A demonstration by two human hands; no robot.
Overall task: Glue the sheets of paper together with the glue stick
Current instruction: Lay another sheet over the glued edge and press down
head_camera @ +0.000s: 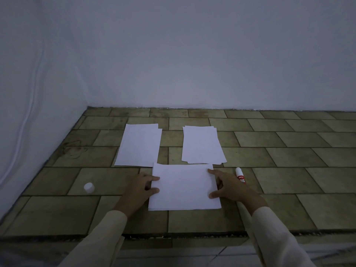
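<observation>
The sheet (184, 187) is pressed by flat left hand (141, 186) and right hand (229, 186); the glue stick (240, 177), axis 12-to-6, is laid at the right hand's 2 o'clock.

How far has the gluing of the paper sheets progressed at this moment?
Done: the glue stick lies uncapped right of the front sheets, its cap off to the left. In hand: the left hand and right hand press the side edges of those stacked sheets, probably joining them; glue itself is not visible. Remaining: the left pile and right pile behind, no hand on them.
</observation>
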